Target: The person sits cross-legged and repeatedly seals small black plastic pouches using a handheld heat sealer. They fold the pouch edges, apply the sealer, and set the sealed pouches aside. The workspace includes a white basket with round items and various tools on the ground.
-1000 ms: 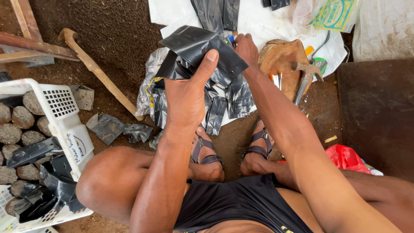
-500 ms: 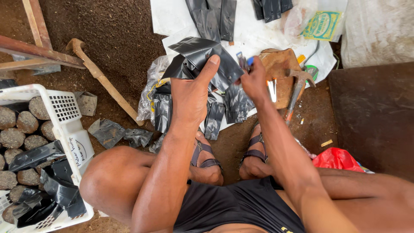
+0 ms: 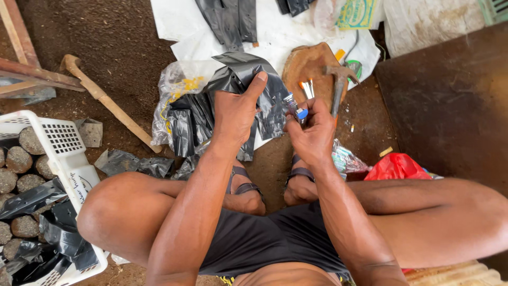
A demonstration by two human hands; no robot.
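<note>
- While the left hand (image 3: 235, 114) pinches a crumpled black plastic bag (image 3: 248, 79) at 12 o'clock, the right hand (image 3: 312, 132) pinches a small blue-capped lighter (image 3: 300, 113).
- Judged step: readying the bag; bringing lighter and bag together needs care.

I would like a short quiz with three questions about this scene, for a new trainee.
1. True or false: the left hand grips a black plastic bag.
2. What does the right hand hold? A) small blue-tipped object B) hammer C) red bag
3. Which container holds the round soil-filled lumps?

Key: 1 true; 2 A; 3 the white basket.
</note>
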